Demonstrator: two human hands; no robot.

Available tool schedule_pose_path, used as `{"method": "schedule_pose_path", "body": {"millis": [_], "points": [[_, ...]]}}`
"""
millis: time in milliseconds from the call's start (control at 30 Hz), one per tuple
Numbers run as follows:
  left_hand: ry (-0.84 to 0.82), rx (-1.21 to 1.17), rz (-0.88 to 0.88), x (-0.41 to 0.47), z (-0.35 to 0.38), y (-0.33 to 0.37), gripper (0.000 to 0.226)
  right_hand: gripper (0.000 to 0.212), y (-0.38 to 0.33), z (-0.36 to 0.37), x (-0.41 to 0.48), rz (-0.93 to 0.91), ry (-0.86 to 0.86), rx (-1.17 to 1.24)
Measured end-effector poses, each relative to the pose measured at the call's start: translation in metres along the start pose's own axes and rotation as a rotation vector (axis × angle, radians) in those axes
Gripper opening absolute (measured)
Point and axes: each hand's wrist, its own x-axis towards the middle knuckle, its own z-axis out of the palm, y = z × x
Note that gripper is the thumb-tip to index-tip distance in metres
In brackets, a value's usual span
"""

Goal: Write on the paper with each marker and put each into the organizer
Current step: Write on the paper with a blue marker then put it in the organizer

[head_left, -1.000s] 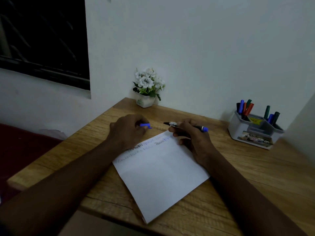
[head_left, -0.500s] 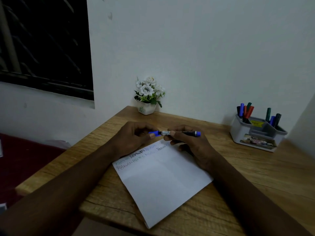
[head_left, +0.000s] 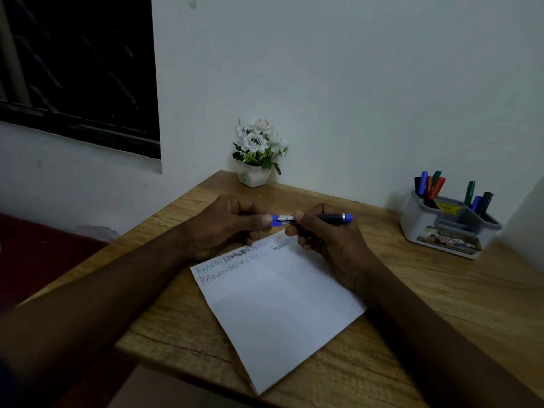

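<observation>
A blue marker lies level in the air above the far edge of the white paper. My right hand grips its black barrel. My left hand pinches the blue cap, which sits on the marker's left end. Two lines of handwriting run along the paper's far edge. At the back right of the wooden desk stands the grey organizer, holding several markers in blue, red, green and black.
A small white pot of white flowers stands at the desk's back corner against the wall. A dark window is at upper left. The desk's left edge drops to a dark red surface.
One second ago the cap was off in my left hand, apart from the marker. My hands came together and the cap is now on the marker's tip.
</observation>
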Motion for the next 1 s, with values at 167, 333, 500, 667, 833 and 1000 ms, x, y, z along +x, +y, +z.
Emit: {"method": "schedule_pose_path", "body": {"millis": [167,333,500,667,833,1000], "points": [[-0.012,-0.050,-0.035,0.005,-0.005,-0.004,0.047,0.014,0.004,0.003,0.004,0.008,-0.015,0.040],[0.078,0.112,0.072,0.004,0.003,-0.003,0.033,0.029,-0.001,0.008,0.009,0.127,-0.034,0.171],[0.119,0.634,0.161,0.004,0.010,-0.010,0.015,0.043,-0.012,-0.013,0.006,0.042,0.029,0.137],[-0.079,1.041,0.160,0.006,0.013,-0.020,0.058,0.056,-0.031,-0.032,-0.006,0.044,0.135,0.078],[-0.095,1.155,0.205,0.006,0.017,-0.020,0.075,0.022,-0.034,-0.060,-0.019,-0.179,0.447,-0.238],[-0.116,1.226,0.262,0.009,0.017,-0.020,0.078,0.063,-0.056,-0.127,-0.023,-0.327,0.743,-0.443]]}}
